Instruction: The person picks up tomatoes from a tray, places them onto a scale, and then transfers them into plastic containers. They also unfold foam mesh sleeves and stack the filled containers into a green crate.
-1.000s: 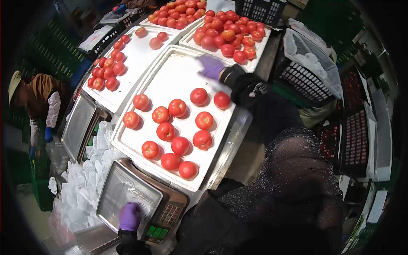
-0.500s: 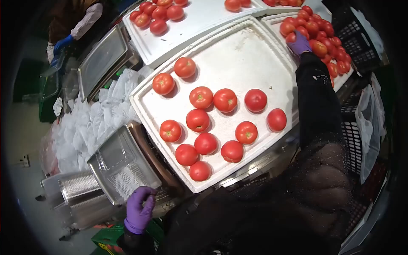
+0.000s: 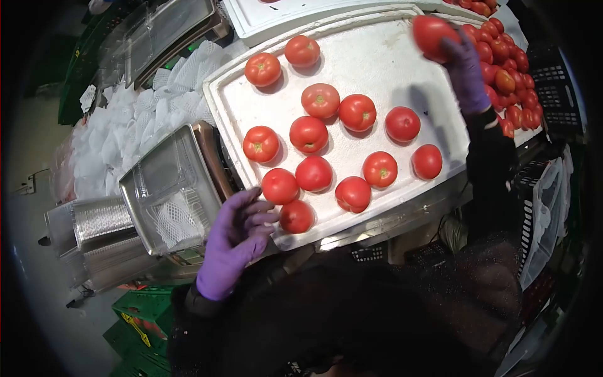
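Observation:
My right hand [image 3: 466, 72], in a purple glove, holds a red tomato [image 3: 433, 39] above the far right part of a white foam tray [image 3: 367, 66]. The tomato is slightly blurred. Several other tomatoes lie spread over that tray, mostly toward its near left half. My left hand [image 3: 235, 239], gloved in purple too, hovers at the tray's near left corner with its fingers apart and nothing in them. Its fingertips come close to a tomato [image 3: 296, 217] at that corner. To its left a clear plastic box holding a white foam net [image 3: 179, 220] rests on a metal scale [image 3: 135, 188].
A heap of tomatoes [image 3: 509, 75] fills another tray at the right. White foam nets [image 3: 125, 151] are piled at the left, above stacked clear plastic boxes [image 3: 103, 232]. Green crates [image 3: 141, 314] stand low at the left, and a black crate [image 3: 559, 94] at the far right.
My right hand has come back from the tomato heap to the foam tray with a tomato in it. My left hand has moved up and right, its fingers spreading. The view has shifted.

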{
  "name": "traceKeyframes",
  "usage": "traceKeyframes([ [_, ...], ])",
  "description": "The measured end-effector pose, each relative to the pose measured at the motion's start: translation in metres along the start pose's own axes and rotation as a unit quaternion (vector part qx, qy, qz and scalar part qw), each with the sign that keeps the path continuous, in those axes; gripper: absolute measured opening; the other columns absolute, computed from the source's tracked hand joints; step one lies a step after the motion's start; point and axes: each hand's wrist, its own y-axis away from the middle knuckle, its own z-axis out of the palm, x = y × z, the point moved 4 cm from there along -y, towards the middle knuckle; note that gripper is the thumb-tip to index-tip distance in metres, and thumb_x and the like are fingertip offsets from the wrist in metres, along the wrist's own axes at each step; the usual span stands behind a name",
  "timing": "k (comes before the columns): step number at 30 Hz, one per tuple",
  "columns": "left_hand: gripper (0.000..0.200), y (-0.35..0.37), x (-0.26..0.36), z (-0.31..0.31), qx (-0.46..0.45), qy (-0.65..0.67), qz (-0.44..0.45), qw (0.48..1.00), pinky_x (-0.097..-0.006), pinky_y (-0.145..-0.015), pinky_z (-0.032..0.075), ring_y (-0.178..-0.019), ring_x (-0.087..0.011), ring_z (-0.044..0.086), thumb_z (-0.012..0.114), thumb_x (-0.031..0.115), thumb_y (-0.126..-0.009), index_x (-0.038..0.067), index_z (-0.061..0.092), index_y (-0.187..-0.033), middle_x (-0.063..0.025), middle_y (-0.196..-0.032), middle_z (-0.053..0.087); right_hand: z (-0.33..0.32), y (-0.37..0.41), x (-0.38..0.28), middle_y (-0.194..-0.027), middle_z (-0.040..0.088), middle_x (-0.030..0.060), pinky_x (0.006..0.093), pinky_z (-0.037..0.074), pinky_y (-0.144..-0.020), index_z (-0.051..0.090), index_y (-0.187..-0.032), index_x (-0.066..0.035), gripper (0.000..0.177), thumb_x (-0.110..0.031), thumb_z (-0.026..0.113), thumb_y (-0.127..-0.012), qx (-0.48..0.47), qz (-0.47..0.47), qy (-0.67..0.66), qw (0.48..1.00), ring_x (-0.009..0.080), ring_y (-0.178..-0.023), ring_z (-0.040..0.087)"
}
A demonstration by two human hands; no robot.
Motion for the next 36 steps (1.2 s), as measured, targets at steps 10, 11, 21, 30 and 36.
traceKeyframes([
  [10, 0.085, 0.02, -0.029, -0.032, -0.145, 0.52, -0.009, 0.842, -0.0529, -0.094, 0.049, -0.121, -0.0435, 0.049, 0.053, 0.068, -0.083, 0.014, 0.028, -0.144, -0.0228, -0.137, 0.042, 0.274, 0.084, -0.041, -0.119, 0.056, 0.0164, 0.0389, 0.049, -0.086, 0.06, -0.118, -0.011, 0.038, -0.025, 0.068, -0.084, -0.312, -0.245, 0.368, 0.841, 0.0289, -0.108, 0.055],
  [11, 0.085, 0.028, -0.027, -0.039, -0.139, 0.522, 0.0, 0.842, -0.0529, -0.094, 0.049, -0.121, -0.0435, 0.049, 0.053, 0.068, -0.083, 0.014, 0.028, -0.144, -0.0228, -0.137, 0.042, 0.282, 0.063, -0.017, -0.121, 0.055, 0.0156, 0.0395, 0.05, -0.085, 0.057, -0.123, -0.013, 0.039, -0.023, 0.063, -0.086, -0.262, -0.305, 0.46, 0.792, 0.0302, -0.107, 0.055],
  [21, 0.09, 0.111, -0.001, -0.129, 0.098, 0.327, 0.192, 0.92, -0.0527, -0.1, 0.044, -0.119, -0.0435, 0.048, 0.072, 0.039, -0.079, 0.007, 0.022, -0.147, -0.0233, -0.138, 0.039, 0.334, -0.019, 0.137, -0.113, 0.055, 0.0086, 0.0404, 0.051, -0.082, 0.065, -0.109, -0.02, 0.025, -0.017, 0.055, -0.087, -0.243, -0.21, 0.811, 0.489, 0.0291, -0.109, 0.053],
  [30, 0.08, 0.135, -0.009, -0.22, 0.305, 0.011, 0.207, 0.93, -0.0369, -0.099, 0.046, -0.117, -0.024, 0.051, 0.081, 0.007, -0.067, 0.005, 0.041, -0.136, -0.0119, -0.132, 0.046, 0.351, 0.023, 0.037, -0.117, 0.056, 0.011, 0.0338, 0.048, -0.093, 0.047, -0.128, -0.011, 0.07, -0.016, 0.081, -0.067, -0.207, 0.052, 0.223, 0.951, 0.025, -0.111, 0.056],
  [36, 0.082, 0.103, 0.035, -0.219, 0.125, -0.483, 0.305, 0.811, -0.0349, -0.096, 0.047, -0.117, -0.0285, 0.053, 0.08, 0.0, -0.061, 0.012, 0.046, -0.134, -0.0126, -0.128, 0.049, 0.416, 0.145, -0.032, -0.126, 0.05, 0.0061, 0.0326, 0.044, -0.101, 0.045, -0.132, -0.011, 0.075, -0.006, 0.079, -0.066, -0.339, 0.117, 0.017, 0.934, 0.0189, -0.117, 0.051],
])
